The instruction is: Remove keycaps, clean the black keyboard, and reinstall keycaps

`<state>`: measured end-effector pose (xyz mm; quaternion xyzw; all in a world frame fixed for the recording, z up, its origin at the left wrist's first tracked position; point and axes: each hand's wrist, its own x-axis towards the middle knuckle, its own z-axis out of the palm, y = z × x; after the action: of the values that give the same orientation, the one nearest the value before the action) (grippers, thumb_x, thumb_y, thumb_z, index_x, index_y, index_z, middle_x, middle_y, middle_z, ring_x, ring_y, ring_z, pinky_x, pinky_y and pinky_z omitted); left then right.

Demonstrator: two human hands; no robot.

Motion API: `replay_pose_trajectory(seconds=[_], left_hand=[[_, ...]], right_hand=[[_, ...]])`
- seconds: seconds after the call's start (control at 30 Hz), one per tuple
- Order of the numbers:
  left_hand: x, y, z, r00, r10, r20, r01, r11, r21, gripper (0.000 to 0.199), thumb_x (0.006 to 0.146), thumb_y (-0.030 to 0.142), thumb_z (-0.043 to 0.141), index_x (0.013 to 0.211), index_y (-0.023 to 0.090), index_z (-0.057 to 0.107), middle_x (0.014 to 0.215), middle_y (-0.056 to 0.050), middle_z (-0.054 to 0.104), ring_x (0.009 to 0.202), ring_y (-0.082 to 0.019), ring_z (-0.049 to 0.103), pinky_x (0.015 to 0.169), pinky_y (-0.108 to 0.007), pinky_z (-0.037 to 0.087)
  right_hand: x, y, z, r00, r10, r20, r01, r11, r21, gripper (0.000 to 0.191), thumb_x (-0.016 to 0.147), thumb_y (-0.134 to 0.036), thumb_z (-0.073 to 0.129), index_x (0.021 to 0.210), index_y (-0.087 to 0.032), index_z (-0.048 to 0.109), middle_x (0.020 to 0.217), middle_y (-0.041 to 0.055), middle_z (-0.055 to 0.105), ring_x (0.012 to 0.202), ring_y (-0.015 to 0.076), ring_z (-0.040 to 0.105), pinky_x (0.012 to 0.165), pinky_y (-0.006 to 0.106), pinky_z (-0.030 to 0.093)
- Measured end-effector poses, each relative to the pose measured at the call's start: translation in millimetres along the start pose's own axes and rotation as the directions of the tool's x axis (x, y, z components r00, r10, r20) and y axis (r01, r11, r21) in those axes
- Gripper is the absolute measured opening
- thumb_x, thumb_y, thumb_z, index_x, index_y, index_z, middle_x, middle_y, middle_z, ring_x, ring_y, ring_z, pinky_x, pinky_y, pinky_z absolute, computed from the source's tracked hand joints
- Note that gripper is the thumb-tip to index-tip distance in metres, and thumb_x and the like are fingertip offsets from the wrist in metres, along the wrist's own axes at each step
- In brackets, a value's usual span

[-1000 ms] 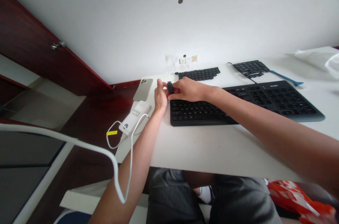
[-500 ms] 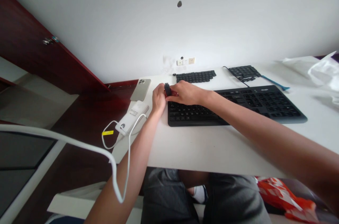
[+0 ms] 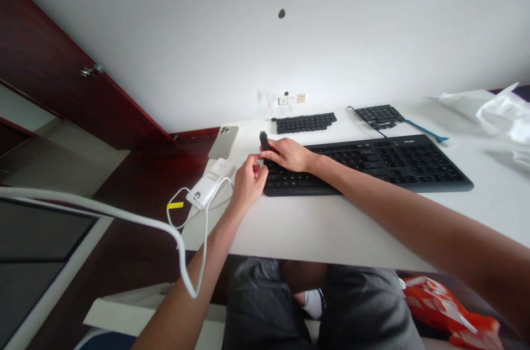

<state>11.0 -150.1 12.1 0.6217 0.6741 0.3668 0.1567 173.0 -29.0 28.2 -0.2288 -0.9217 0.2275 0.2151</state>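
A black keyboard [image 3: 372,165] lies on the white table. My right hand [image 3: 290,154] rests over its left end. It is closed on a small black block-shaped tool [image 3: 264,141], which stands upright between the fingers; its lower part is hidden. Beside the keyboard's left edge is my left hand [image 3: 249,180], its fingers curled and the index fingertip close to the right thumb. Whether anything is in the left fingers I cannot make out. Behind the keyboard lie rows of loose black keycaps [image 3: 306,123], with a second group of keycaps [image 3: 379,113] farther right.
At the left, a phone [image 3: 223,143] lies near a white power bank [image 3: 211,181] with a white cable [image 3: 182,256] looping across the view. A blue tool [image 3: 428,132] and a white plastic bag [image 3: 497,112] are at the right. Wall sockets [image 3: 292,99] sit behind.
My left hand has drawn back towards me, away from the black tool. My right hand keeps hold of the tool, which now shows more fully upright. The view has shifted slightly.
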Motion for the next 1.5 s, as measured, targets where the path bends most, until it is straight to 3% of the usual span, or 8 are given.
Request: replay_pose_trajectory(seconds=[0.23, 0.4, 0.47, 0.67, 0.97, 1.5], left_hand=[[2.8, 2.9, 5.4, 1.000, 0.008, 0.017, -0.008, 0.999, 0.036, 0.018, 0.092, 0.032, 0.066, 0.106, 0.026, 0.057, 0.082, 0.002, 0.064, 0.073, -0.019, 0.063, 0.071, -0.029, 0.044], [1.7, 2.7, 6.0, 1.000, 0.013, 0.009, -0.014, 1.000, 0.020, 0.021, 0.092, 0.030, 0.066, 0.110, 0.026, 0.056, 0.082, 0.003, 0.063, 0.074, -0.019, 0.063, 0.073, -0.030, 0.044], [2.0, 2.4, 6.3, 1.000, 0.011, 0.003, -0.011, 1.000, 0.018, 0.022, 0.092, 0.029, 0.067, 0.110, 0.026, 0.056, 0.081, 0.003, 0.063, 0.073, -0.018, 0.063, 0.072, -0.030, 0.044], [2.5, -1.2, 7.6, 1.000, 0.001, 0.007, -0.001, 1.000, 0.012, 0.039, 0.087, 0.043, 0.077, 0.114, 0.027, 0.054, 0.081, 0.004, 0.063, 0.073, -0.019, 0.063, 0.070, -0.029, 0.044], [2.2, -4.9, 8.9, 1.000, 0.007, 0.003, -0.007, 0.999, 0.039, 0.039, 0.085, 0.047, 0.080, 0.106, 0.026, 0.055, 0.082, 0.004, 0.061, 0.074, -0.018, 0.062, 0.067, -0.028, 0.043], [2.2, -3.8, 8.7, 1.000, -0.007, 0.002, 0.007, 1.000, 0.026, 0.042, 0.084, 0.047, 0.081, 0.112, 0.026, 0.057, 0.081, 0.004, 0.062, 0.074, -0.018, 0.063, 0.067, -0.029, 0.043]], right_hand=[[0.7, 5.3, -0.5, 0.999, 0.007, -0.036, -0.001, 0.989, 0.146, 0.043, 0.108, -0.054, 0.043, 0.106, -0.016, 0.064, 0.095, 0.0084, 0.073, 0.083, 0.0223, 0.065, 0.080, 0.031, 0.043], [-0.5, 7.8, -3.6, 0.978, 0.105, -0.180, -0.045, 0.950, 0.310, 0.052, 0.106, -0.063, 0.041, 0.100, -0.016, 0.062, 0.078, 0.0017, 0.062, 0.072, 0.0180, 0.057, 0.072, 0.029, 0.042], [-0.9, 8.0, -4.3, 0.978, 0.110, -0.179, -0.044, 0.940, 0.338, 0.054, 0.105, -0.065, 0.041, 0.100, -0.016, 0.061, 0.075, 0.0004, 0.059, 0.070, 0.0172, 0.055, 0.071, 0.029, 0.042], [-1.1, 7.5, -2.1, 0.996, -0.004, -0.087, 0.027, 0.965, 0.262, 0.049, 0.106, -0.059, 0.045, 0.108, -0.015, 0.066, 0.090, 0.0060, 0.070, 0.082, 0.0212, 0.065, 0.078, 0.030, 0.043], [-2.8, 1.6, -3.8, 0.999, 0.008, -0.036, -0.001, 0.985, 0.171, 0.047, 0.106, -0.058, 0.045, 0.108, -0.017, 0.067, 0.087, 0.0058, 0.071, 0.077, 0.0210, 0.064, 0.074, 0.029, 0.041], [-4.1, 1.6, -3.7, 0.999, -0.033, -0.029, 0.036, 0.989, 0.140, 0.046, 0.105, -0.059, 0.046, 0.103, -0.017, 0.065, 0.074, 0.0008, 0.063, 0.063, 0.0165, 0.052, 0.066, 0.028, 0.034]])
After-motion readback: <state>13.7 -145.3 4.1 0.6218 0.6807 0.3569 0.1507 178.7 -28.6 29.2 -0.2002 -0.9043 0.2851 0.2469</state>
